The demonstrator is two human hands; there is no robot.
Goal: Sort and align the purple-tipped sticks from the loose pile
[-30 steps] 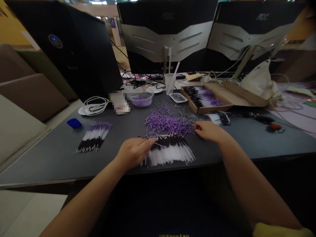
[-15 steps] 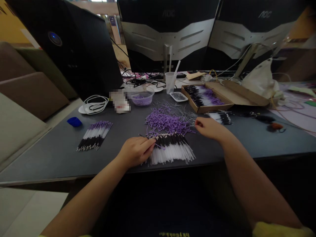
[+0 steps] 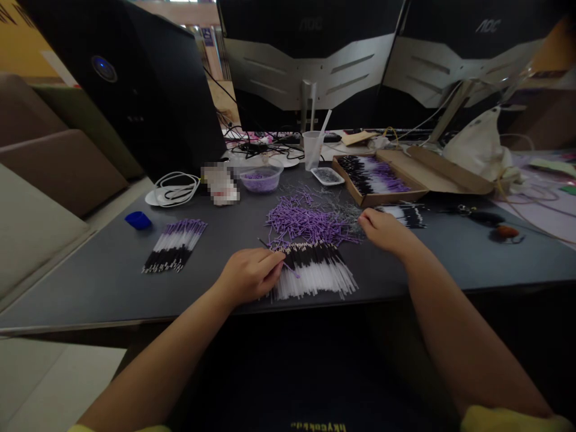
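My left hand is closed in a pinch on a thin purple stick, whose purple end pokes out past the fingertips. A thin dark end shows above the same fingers. Under and beside this hand lies a row of black-and-white tubes with metallic tips. My right hand has its fingers pressed together at the edge of a tangle of fine grey pieces; what they hold, if anything, is too small to make out. Between the hands spreads a loose pile of purple sticks.
At left lie a bundle of purple, white and black sticks and a blue scoop-like piece. Behind are a clear tub, a small white tray, a cup with a straw and an open cardboard box. Monitors stand beyond.
My right hand has shifted slightly, its fingertips now closed together at the grey pieces. The left hand keeps its pinch in nearly the same place. The view has moved a little.
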